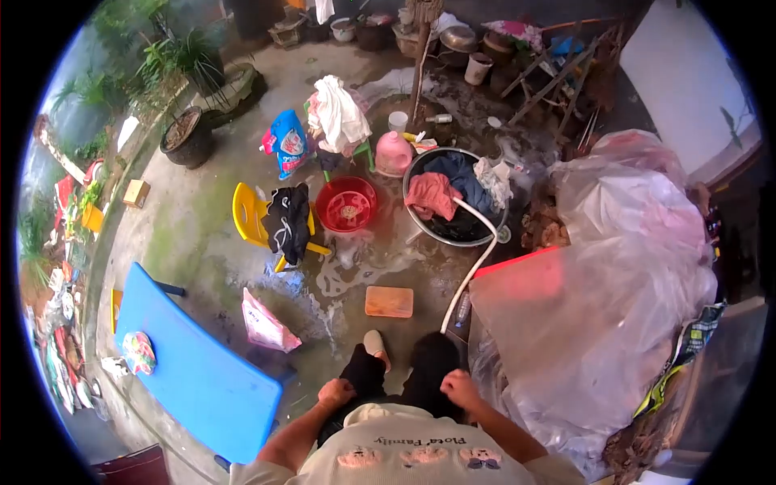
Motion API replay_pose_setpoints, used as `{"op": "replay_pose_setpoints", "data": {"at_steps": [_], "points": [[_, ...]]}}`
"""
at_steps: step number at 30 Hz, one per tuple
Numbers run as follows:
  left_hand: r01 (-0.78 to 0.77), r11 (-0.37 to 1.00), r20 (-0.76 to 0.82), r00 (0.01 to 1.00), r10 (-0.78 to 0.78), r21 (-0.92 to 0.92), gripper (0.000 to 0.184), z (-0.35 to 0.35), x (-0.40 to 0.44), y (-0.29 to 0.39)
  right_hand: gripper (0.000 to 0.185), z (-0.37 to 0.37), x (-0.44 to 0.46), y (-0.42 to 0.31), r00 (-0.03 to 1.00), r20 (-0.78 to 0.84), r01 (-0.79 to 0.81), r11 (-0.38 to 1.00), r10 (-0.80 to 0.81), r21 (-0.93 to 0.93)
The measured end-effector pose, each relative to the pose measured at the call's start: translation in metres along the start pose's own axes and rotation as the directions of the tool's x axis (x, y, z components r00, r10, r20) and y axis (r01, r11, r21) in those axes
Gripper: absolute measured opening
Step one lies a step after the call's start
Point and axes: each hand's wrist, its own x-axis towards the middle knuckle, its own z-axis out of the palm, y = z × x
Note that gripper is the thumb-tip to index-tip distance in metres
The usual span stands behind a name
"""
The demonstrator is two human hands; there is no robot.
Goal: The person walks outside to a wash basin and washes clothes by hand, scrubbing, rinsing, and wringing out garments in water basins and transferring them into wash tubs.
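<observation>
My left hand [336, 393] is closed at the outer side of my left thigh, its curled fingers against the black trousers [364, 373]. On the other side, my right hand [459, 389] is closed too, its fingers against the trouser fabric. Ahead of my feet lies an orange-brown rectangular block [389, 301]. Farther off stands a large metal basin [453, 234] with pink, dark blue and white clothes in it. A white hose [471, 279] runs from near my right leg into this basin. Left of it is a red basin [347, 204].
A yellow chair [252, 214] carries dark clothing [287, 225]. White clothing [340, 115] is heaped behind, near a blue bag [287, 144] and a pink jug [393, 153]. A blue table [198, 364] stands left; a plastic-covered pile [598, 299] rises right. The concrete is wet.
</observation>
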Motion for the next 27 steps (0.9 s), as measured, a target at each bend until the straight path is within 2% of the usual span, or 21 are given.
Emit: {"op": "replay_pose_setpoints", "data": {"at_steps": [2, 3, 6, 7, 9, 10, 11, 14, 15, 18, 21, 22, 23, 24, 25, 27], "points": [[0.148, 0.983, 0.050, 0.987, -0.154, 0.106, 0.034, -0.017, 0.022, 0.035, 0.016, -0.014, 0.045, 0.006, 0.970, 0.089, -0.234, 0.967, 0.225, 0.100], [0.121, 0.985, 0.001, 0.993, -0.122, 0.123, 0.026, -0.020, 0.033, 0.044, 0.017, -0.028, 0.069, 0.001, 0.928, 0.097, -0.372, 0.898, 0.359, 0.237], [-0.016, 0.980, -0.227, 0.972, 0.063, 0.200, 0.021, -0.025, 0.071, 0.070, 0.017, -0.055, 0.100, 0.022, 0.899, 0.401, -0.348, 0.840, 0.173, 0.417], [-0.039, 0.978, -0.218, 0.972, 0.085, 0.206, 0.020, -0.036, 0.086, 0.084, 0.014, -0.068, 0.106, 0.029, 0.906, 0.395, -0.302, 0.887, 0.153, 0.349], [-0.072, 0.976, -0.199, 0.973, 0.113, 0.204, 0.017, -0.060, 0.106, 0.120, 0.014, -0.076, 0.133, 0.078, 0.858, 0.441, -0.459, 0.777, 0.263, 0.430], [-0.092, 0.983, -0.149, 0.982, 0.115, 0.157, 0.016, -0.048, 0.145, 0.108, 0.015, -0.074, 0.149, 0.108, 0.826, 0.471, -0.530, 0.709, 0.308, 0.465], [-0.059, 0.988, -0.151, 0.985, 0.081, 0.146, 0.016, -0.061, 0.157, 0.133, 0.014, -0.063, 0.162, 0.144, 0.895, 0.368, -0.432, 0.705, 0.254, 0.563], [0.050, 0.984, -0.094, 0.995, -0.034, 0.170, 0.020, -0.112, 0.180, 0.211, 0.026, -0.125, 0.220, 0.165, 0.758, 0.393, -0.641, 0.708, 0.521, 0.297], [0.082, 0.980, -0.078, 0.995, -0.069, 0.179, 0.022, -0.121, 0.194, 0.229, 0.040, -0.105, 0.214, 0.210, 0.846, 0.331, -0.504, 0.827, 0.417, 0.247], [0.118, 0.984, -0.041, 0.993, -0.114, 0.134, 0.028, -0.140, 0.216, 0.259, 0.037, -0.135, 0.233, 0.236, 0.521, 0.604, -0.778, 0.627, 0.603, 0.045], [0.113, 0.993, 0.122, 0.986, -0.116, 0.032, 0.033, -0.154, 0.220, 0.288, 0.039, -0.139, 0.250, 0.265, 0.488, 0.676, -0.700, 0.710, 0.552, -0.074], [0.099, 0.995, 0.197, 0.975, -0.098, 0.004, 0.033, -0.157, 0.229, 0.292, 0.040, -0.142, 0.251, 0.272, 0.412, 0.697, -0.753, 0.650, 0.587, -0.103], [0.082, 0.996, 0.203, 0.976, -0.073, -0.039, 0.029, -0.138, 0.241, 0.268, 0.041, -0.145, 0.265, 0.273, 0.339, 0.715, -0.798, 0.589, 0.612, -0.126], [0.066, 0.997, 0.247, 0.968, -0.054, -0.039, 0.027, -0.156, 0.242, 0.283, 0.041, -0.144, 0.279, 0.275, 0.270, 0.734, -0.834, 0.533, 0.623, -0.146], [0.053, 0.998, 0.286, 0.957, -0.040, -0.038, 0.025, -0.176, 0.242, 0.298, 0.043, -0.137, 0.282, 0.283, 0.251, 0.766, -0.858, 0.502, 0.592, -0.107], [-0.106, 0.993, 0.461, 0.880, 0.115, -0.046, 0.023, -0.178, 0.277, 0.279, 0.046, -0.116, 0.281, 0.306, 0.227, 0.824, -0.896, 0.443, 0.520, -0.032]]}}
